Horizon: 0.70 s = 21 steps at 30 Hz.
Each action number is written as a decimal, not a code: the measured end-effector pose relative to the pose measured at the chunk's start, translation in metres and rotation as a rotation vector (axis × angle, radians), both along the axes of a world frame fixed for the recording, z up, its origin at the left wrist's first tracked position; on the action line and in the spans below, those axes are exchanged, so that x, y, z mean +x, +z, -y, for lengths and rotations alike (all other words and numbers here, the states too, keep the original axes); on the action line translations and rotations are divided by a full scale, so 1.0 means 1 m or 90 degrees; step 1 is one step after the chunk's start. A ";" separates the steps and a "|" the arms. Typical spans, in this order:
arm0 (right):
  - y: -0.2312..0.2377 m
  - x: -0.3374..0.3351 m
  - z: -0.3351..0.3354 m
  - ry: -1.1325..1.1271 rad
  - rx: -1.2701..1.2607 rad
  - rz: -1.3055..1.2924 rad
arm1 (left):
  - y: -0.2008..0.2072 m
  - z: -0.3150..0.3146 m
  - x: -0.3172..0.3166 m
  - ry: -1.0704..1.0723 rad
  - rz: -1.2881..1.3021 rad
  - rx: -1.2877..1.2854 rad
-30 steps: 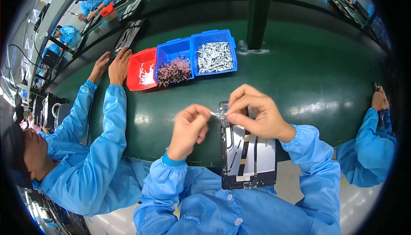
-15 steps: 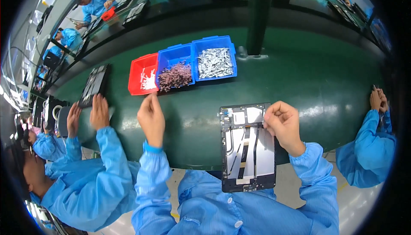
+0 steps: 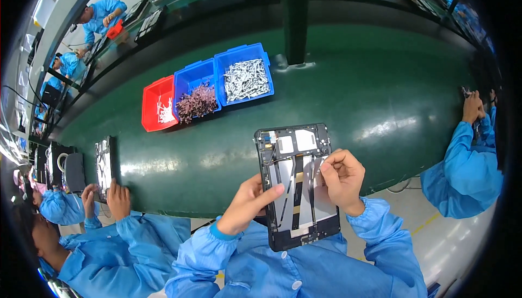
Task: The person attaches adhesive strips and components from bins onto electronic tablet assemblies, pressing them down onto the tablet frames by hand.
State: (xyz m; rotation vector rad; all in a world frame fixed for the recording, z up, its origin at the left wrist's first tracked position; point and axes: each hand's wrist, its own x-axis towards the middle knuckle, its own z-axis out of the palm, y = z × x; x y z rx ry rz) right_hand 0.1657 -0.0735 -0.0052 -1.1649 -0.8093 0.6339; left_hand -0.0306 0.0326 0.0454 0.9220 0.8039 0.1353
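Observation:
An opened tablet, its black frame showing silver panels, dark flex strips and thin cables, is tilted over the table's near edge. My left hand grips its left side, thumb on top and fingers hidden underneath. Over the right side of the tablet, my right hand is closed in a pinch. A tiny pale bit shows at those fingertips, too small to name. Beyond the tablet, to the left, stand a red bin with white strips, a blue bin with brownish-pink small parts and another blue bin with silvery pieces.
A green table curves across the view, with a dark green post rising behind the bins. At left, a co-worker's hands touch another device. Another co-worker's hands work at the far right.
My left hand has come from beside the red bin to the tablet and taken hold of its left side. My right hand stays pinched over the tablet's right side, now lower along it.

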 end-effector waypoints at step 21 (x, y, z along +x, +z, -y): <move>0.161 -0.018 -0.069 0.429 0.038 -0.156 | 0.000 -0.020 -0.002 0.384 0.024 1.068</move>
